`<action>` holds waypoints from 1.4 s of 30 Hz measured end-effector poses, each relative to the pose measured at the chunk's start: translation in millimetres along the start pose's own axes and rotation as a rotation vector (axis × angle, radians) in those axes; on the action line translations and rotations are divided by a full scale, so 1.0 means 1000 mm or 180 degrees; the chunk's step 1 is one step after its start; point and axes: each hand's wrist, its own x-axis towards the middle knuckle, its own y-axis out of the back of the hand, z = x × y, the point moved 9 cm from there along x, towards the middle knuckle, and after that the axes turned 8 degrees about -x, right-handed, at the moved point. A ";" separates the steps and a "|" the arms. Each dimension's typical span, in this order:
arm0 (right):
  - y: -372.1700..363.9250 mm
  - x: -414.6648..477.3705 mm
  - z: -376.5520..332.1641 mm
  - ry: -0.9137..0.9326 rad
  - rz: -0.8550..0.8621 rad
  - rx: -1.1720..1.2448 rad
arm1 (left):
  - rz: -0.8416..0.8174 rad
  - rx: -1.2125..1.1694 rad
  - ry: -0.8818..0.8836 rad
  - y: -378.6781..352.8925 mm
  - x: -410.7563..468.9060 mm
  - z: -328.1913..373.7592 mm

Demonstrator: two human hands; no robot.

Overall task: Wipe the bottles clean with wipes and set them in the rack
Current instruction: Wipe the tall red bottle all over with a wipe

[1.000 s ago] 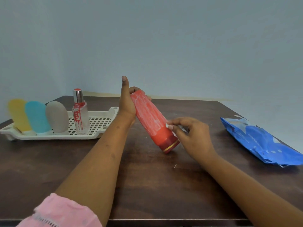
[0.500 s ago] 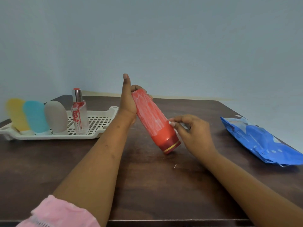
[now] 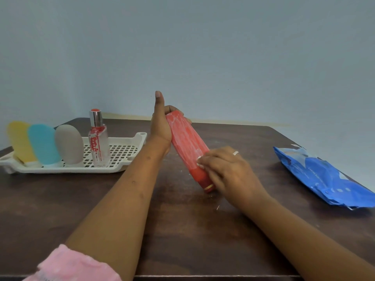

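I hold a red bottle [image 3: 186, 145] tilted over the table, its gold-ringed cap end down near the wood. White streaks cover its body. My left hand [image 3: 160, 126] grips the upper end, thumb pointing up. My right hand [image 3: 227, 171] presses on the lower body just above the cap, fingers curled on a small white wipe [image 3: 199, 159] that is mostly hidden under them. At the left stands a white slotted rack [image 3: 121, 151] holding a yellow bottle [image 3: 19, 140], a blue bottle [image 3: 43, 144], a grey bottle [image 3: 69, 142] and a clear glass bottle [image 3: 98, 142] with red marks.
A blue pack of wipes [image 3: 324, 179] lies at the right of the dark wooden table [image 3: 182, 230], near its right edge. The right half of the rack holds no bottles. A pale wall stands right behind the table.
My right hand has slid from beside the cap up onto the bottle's lower body. The left hand and the bottle have stayed almost still.
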 end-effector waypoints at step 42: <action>-0.001 -0.011 0.064 -0.1855 0.0263 0.0787 | -0.0242 -0.0026 -0.0159 -0.020 -0.001 0.002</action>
